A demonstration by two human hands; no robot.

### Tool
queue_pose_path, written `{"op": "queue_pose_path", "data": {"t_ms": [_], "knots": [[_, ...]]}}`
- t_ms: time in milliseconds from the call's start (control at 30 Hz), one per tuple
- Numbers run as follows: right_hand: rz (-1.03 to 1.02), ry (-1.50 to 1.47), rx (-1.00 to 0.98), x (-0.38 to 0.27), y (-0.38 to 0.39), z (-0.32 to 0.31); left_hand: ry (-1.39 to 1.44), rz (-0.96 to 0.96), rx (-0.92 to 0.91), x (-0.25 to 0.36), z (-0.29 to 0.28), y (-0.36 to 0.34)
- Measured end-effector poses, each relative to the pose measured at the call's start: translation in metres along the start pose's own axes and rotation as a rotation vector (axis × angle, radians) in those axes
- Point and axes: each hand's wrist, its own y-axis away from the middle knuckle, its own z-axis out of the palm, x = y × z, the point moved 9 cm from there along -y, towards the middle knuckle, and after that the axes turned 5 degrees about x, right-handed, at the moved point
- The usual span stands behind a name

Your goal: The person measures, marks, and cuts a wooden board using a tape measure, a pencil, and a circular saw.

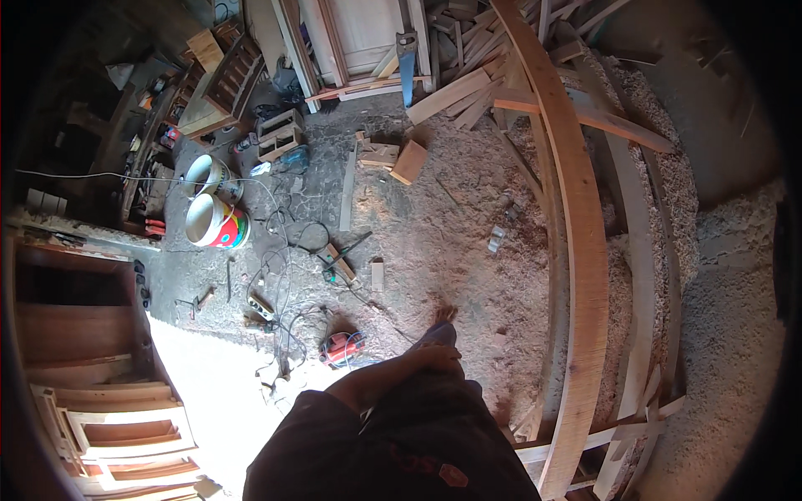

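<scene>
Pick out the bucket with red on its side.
The front bucket, lower in the picture; the rear bucket behind it shows no red.

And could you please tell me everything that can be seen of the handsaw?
The handsaw is upright at the far side of the floor, handle uppermost, blade pointing down. Its blade is blue, looks like metal and narrows toward the lower end. The handle looks greyish and darker; its material is unclear. The saw stands before the right part of a pale wooden panel. Whether it leans or hangs cannot be told, and its teeth are too small to make out.
</scene>
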Motion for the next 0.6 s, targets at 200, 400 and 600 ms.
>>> {"op": "queue_pose_path", "data": {"t_ms": [200,400,600], "knots": [[-0.059,0.167,0.023,-0.064,-0.113,-0.033,0.407,-0.272,0.512,-0.151,-0.022,0.036],[-0.240,0.437,-0.172,-0.132,-0.211,-0.007,0.471,-0.660,0.914,-0.243,0.011,0.163],[-0.603,0.843,-0.443,-0.202,-0.309,0.048,0.559,-1.009,0.987,-0.295,0.039,0.198]]}}
